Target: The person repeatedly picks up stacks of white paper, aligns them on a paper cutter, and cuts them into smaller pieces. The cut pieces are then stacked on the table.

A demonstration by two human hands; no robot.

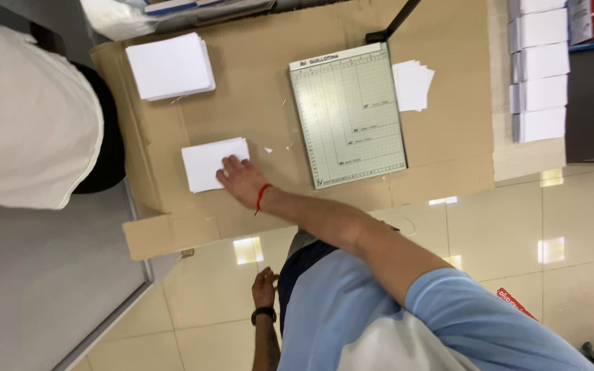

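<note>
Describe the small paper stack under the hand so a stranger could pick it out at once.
Start at the flattened brown cardboard sheet on the floor, with the green-gridded paper cutter on it. Left of the cutter lies the small white stack, under the right hand. The larger white stack beyond it is untouched.

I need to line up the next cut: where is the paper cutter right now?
In the head view the paper cutter lies flat on the cardboard sheet, right of centre, between the small paper stack under the right hand and loose sheets.
</note>
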